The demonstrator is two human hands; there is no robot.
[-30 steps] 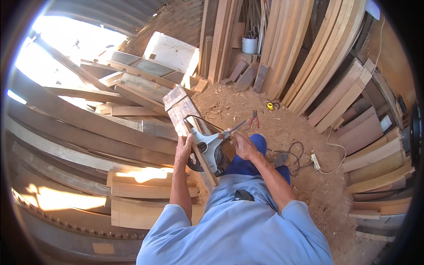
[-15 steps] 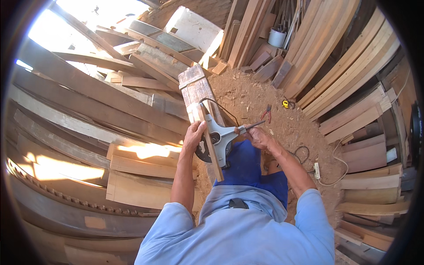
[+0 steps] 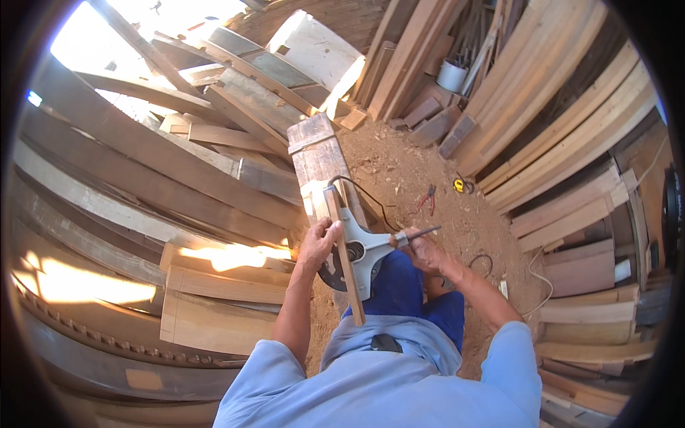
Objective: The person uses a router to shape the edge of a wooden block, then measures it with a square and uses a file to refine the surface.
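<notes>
A pale grey, three-armed metal bracket point(image 3: 369, 247) is held above my lap, with a dark round disc point(image 3: 332, 271) partly showing behind it. Lengthwise across its face runs a narrow wooden strip point(image 3: 346, 260). My left hand point(image 3: 318, 243) grips the strip and the bracket's left side, thumb on top; its other fingers are mostly hidden. At the bracket's right arm, my right hand point(image 3: 427, 254) is closed around a dark rod point(image 3: 424, 232) that sticks out to the right. Beyond the bracket lies a worn wooden plank bench point(image 3: 319, 153), with a black cord point(image 3: 374, 195) curving beside it.
Red-handled pliers point(image 3: 427, 200) and a yellow tape measure point(image 3: 459, 185) lie on the sawdust-covered floor point(image 3: 399, 167). Stacked boards point(image 3: 221, 289) flank me on the left, and leaning planks point(image 3: 549, 167) on the right. A white bucket point(image 3: 451, 75) stands at the back.
The bracket and strip have come slightly nearer my body, both hands moving along with them. The view has shifted a little. My grip looks the same.
</notes>
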